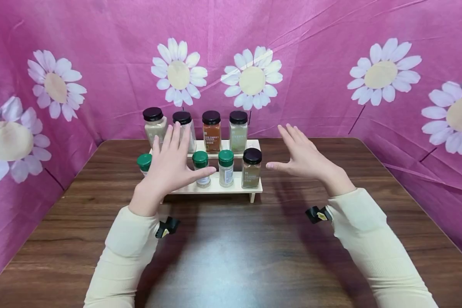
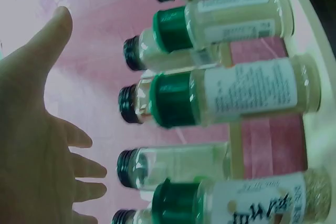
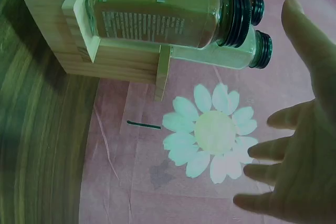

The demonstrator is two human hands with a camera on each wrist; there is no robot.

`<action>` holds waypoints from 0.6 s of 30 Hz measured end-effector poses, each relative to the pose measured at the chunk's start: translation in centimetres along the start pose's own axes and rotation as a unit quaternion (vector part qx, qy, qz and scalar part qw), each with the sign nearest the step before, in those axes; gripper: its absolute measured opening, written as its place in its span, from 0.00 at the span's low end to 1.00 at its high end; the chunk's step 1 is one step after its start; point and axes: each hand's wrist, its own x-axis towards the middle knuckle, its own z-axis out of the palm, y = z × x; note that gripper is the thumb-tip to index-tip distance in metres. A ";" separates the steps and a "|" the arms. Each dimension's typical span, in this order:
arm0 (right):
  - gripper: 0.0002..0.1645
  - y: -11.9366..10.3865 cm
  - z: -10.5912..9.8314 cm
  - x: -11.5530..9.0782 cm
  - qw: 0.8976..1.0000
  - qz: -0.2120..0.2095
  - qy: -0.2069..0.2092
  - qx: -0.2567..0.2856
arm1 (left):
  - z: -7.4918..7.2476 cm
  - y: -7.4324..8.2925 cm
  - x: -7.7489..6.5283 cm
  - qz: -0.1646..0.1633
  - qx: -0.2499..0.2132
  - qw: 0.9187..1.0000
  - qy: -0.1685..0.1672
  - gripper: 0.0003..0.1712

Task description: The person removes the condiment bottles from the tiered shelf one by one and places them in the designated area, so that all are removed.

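A two-tier wooden rack (image 1: 231, 188) holds spice jars. On the upper tier stand several black-capped jars, among them a red sweet pepper jar (image 1: 212, 132). The lower tier bears green-capped shakers, one of them a shaker (image 1: 226, 169) near the middle, and a black-capped ground cinnamon jar (image 3: 157, 9) at the right end. My left hand (image 1: 169, 167) hovers in front of the rack's left part with fingers spread, partly hiding a green-capped shaker (image 1: 144, 162). Just right of the rack, my right hand (image 1: 306, 158) is held with straight fingers and thumb out. Neither hand holds anything.
The rack stands on a dark wooden table (image 1: 231, 256), near its back edge. A pink cloth (image 1: 312, 85) with white daisies hangs behind and at both sides. Black straps with a small device (image 1: 318, 214) sit at the wrists.
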 end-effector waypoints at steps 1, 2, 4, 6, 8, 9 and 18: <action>0.60 0.0 0.0 0.0 1.000 -0.010 0.007 0.008 | -0.2 -0.2 -0.1 0.002 -0.004 1.000 0.005 0.65; 0.60 0.0 0.1 0.0 1.000 -0.018 0.013 0.019 | -0.4 -0.3 -0.2 0.003 -0.012 1.000 0.008 0.65; 0.60 0.1 0.3 0.1 0.998 -0.034 0.026 0.039 | -0.8 -0.7 -0.3 0.005 -0.023 1.000 0.015 0.65; 0.60 0.1 0.5 0.0 0.996 -0.047 0.040 0.059 | -1.2 -1.2 -0.6 0.003 -0.033 0.999 0.022 0.66; 0.59 0.0 0.8 0.0 0.994 -0.051 0.051 0.081 | -1.5 -1.6 -0.9 0.000 -0.044 0.999 0.031 0.66; 0.59 0.0 0.9 -0.1 0.993 -0.054 0.055 0.090 | -1.6 -1.8 -1.1 -0.002 -0.049 0.998 0.038 0.66; 0.53 0.0 3.4 -0.3 0.978 -0.029 0.091 0.184 | -1.7 -5.0 -3.0 -0.074 -0.166 0.976 0.116 0.69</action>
